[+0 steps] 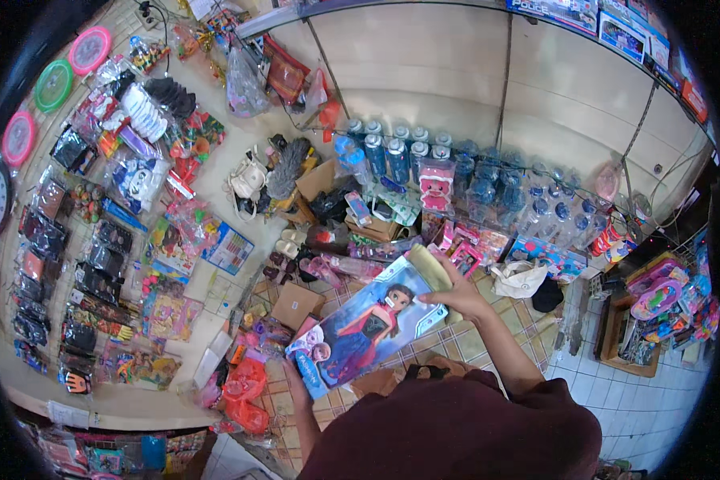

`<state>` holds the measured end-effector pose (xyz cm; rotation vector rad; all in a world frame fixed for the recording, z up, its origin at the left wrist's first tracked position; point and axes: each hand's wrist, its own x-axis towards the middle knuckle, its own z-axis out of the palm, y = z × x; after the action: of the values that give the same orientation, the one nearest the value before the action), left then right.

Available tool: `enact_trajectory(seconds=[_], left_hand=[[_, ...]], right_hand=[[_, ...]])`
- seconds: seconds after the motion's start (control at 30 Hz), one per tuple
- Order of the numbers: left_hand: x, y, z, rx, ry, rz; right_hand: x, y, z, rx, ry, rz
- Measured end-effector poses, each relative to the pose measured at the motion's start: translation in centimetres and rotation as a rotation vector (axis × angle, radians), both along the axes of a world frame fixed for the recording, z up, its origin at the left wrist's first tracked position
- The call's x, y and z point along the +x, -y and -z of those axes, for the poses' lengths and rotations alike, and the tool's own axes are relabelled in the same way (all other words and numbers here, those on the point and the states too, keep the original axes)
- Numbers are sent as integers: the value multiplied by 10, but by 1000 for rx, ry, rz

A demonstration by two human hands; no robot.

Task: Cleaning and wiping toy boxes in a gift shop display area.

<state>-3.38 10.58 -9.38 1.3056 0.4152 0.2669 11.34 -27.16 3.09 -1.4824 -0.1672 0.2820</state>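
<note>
A boxed doll (368,324) in a blue window box lies tilted in front of my chest, its face up toward me. My left hand (298,390) grips the box at its lower left edge, with most of the fingers hidden behind it. At the upper right end, my right hand (456,294) is closed on a yellowish cloth (430,269) that lies against the box. Its thumb reaches over the front edge of the box.
Blue water bottles (396,156) stand in rows on the far shelf. Bagged goods (96,264) hang along the left wall. Loose toys and a cardboard box (296,306) lie on the tiled floor beyond my hands. A wooden crate (628,344) stands at the right.
</note>
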Motion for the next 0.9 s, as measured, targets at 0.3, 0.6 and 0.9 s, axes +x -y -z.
enact_trajectory(seconds=[0.3, 0.6, 0.9], left_hand=[[73, 38, -104, 670, 89, 421], [112, 87, -129, 549, -104, 818], [104, 77, -110, 454, 181, 773]], right_hand=[[2, -32, -20, -258, 348, -135], [-20, -46, -53, -148, 274, -308], [-12, -48, -91, -388, 723, -200]])
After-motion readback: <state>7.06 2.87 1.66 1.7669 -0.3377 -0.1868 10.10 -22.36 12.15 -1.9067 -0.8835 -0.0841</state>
